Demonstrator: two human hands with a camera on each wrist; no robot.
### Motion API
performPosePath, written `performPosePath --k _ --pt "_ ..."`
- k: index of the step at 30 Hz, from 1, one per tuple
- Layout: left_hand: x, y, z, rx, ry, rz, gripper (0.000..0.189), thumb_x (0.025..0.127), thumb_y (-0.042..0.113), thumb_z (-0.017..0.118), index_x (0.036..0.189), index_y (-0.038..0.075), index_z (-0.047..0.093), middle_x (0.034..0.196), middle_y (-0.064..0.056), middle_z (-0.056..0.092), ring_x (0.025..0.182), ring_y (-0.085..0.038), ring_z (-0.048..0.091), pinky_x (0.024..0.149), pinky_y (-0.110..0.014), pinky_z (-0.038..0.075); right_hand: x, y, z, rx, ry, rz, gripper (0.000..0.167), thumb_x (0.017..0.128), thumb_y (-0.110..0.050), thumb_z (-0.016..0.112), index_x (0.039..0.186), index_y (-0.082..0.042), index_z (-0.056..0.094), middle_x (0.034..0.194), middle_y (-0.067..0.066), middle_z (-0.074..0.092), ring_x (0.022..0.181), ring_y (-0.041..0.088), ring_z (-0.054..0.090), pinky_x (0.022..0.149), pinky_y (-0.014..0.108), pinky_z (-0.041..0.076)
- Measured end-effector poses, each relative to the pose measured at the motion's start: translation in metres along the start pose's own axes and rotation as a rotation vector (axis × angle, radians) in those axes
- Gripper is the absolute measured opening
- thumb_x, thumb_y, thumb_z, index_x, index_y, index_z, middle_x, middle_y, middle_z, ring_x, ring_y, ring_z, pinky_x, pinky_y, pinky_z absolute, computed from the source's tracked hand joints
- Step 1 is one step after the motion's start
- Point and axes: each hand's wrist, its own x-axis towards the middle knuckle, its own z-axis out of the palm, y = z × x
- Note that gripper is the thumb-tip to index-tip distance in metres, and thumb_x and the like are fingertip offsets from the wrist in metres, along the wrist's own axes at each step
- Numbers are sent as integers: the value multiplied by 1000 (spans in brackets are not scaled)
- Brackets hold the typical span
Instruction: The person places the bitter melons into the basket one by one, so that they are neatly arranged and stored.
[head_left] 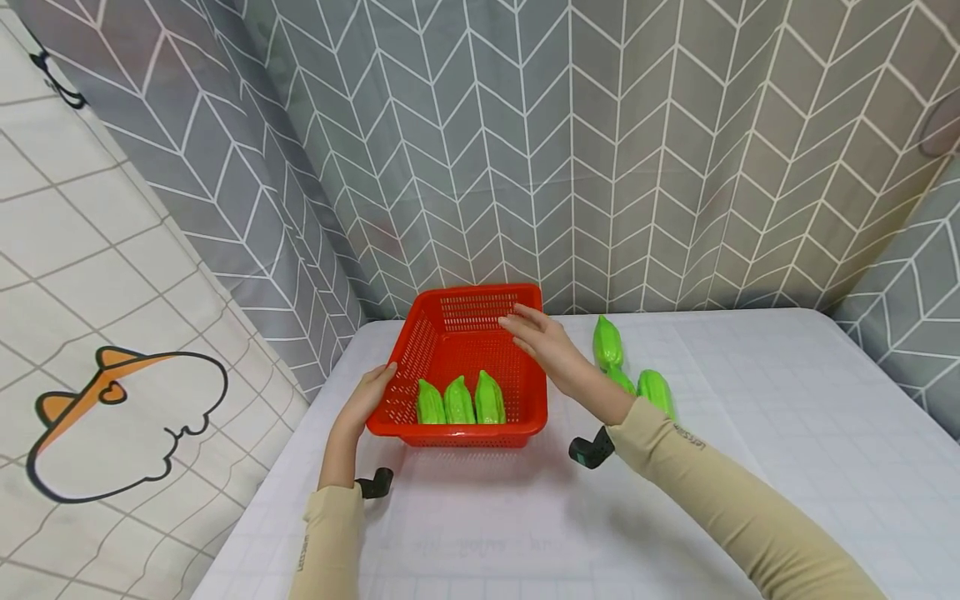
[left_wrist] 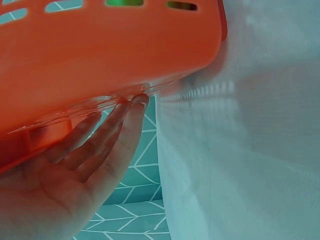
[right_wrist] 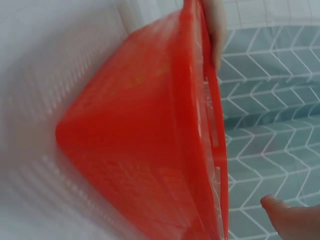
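Note:
A red plastic basket [head_left: 468, 350] with perforated walls stands on the table. Three bright green, ridged, pointed vegetable-like pieces [head_left: 459, 402] lie side by side at its near end. My left hand [head_left: 367, 396] holds the basket's left rim. In the left wrist view, the fingers [left_wrist: 112, 145] of that hand reach under the rim, and its thumb is hidden. Over the basket's right rim hovers my right hand [head_left: 551, 350], fingers extended and nothing in them. The right wrist view shows the basket's side [right_wrist: 145, 125] and part of the right hand [right_wrist: 295, 220] at the lower right.
More green ridged pieces [head_left: 656, 390] lie on the white-covered table [head_left: 780, 400], right of the basket and partly behind the right forearm. A grey patterned curtain [head_left: 600, 167] hangs along the table's back edge. Black wrist cameras [head_left: 592, 450] sit below both hands.

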Motion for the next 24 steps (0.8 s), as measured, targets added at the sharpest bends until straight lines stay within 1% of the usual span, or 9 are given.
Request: performPosePath --k 4,7,11,14,17,21,24 --pt "-10 13 0 -17 -21 1 57 106 33 32 147 -7 33 125 -31 55 86 -16 67 73 -26 59 4 0 -13 80 30 -66 68 99 -26 56 154 -5 20 156 14 35 144 25 37 119 40 31" --pt "-20 24 1 -8 -24 4 55 107 30 32 146 -8 34 125 -32 55 88 -18 67 73 -26 59 8 1 -24 134 71 -92 67 99 -25 55 154 -5 22 156 14 34 144 26 37 119 38 31" --pt "-24 29 1 2 -21 8 54 107 30 31 145 -9 35 125 -33 55 88 -18 67 74 -26 59 12 3 -40 204 111 -101 67 100 -23 53 155 -4 19 159 14 28 146 27 34 120 37 29" --pt "-20 25 1 -10 -24 9 54 107 30 31 145 -9 35 125 -33 55 88 -19 67 73 -27 60 15 5 -54 220 132 -90 69 101 -25 52 156 -4 14 161 13 24 148 26 30 122 36 26" --pt "-11 15 0 -21 -21 12 56 106 33 32 145 -7 35 124 -31 56 87 -17 67 73 -27 60 16 7 -67 217 168 -58 71 101 -27 51 156 -6 12 162 11 22 148 24 28 122 33 25" --pt "-1 2 0 -2 -3 17 60 106 40 33 147 -4 35 126 -28 57 86 -13 67 73 -26 59 19 9 -84 229 218 -10 73 101 -29 52 157 -7 9 164 9 18 150 22 25 123 31 22" --pt "2 -2 1 11 8 17 62 105 43 33 148 -2 34 126 -26 57 86 -12 66 74 -26 59 21 12 -95 216 264 22 75 101 -31 52 157 -8 8 164 9 14 151 21 20 124 30 19"
